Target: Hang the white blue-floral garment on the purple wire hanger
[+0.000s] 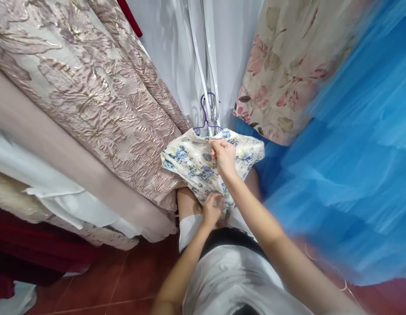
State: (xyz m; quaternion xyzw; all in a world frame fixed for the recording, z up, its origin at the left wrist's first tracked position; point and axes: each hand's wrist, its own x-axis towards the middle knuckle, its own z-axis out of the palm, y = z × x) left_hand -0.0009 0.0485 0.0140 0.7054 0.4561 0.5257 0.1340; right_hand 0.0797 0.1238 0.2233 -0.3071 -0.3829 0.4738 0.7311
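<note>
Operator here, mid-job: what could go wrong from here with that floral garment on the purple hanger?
The white straps run close by the hook of the purple hanger and could tangle on it. The right hand pinches at the neckline of the floral garment; a hard tug there might strain the cloth or pull it off the hanger. The brocade fabric hangs right beside the garment, so a sideways move may brush it.
</note>
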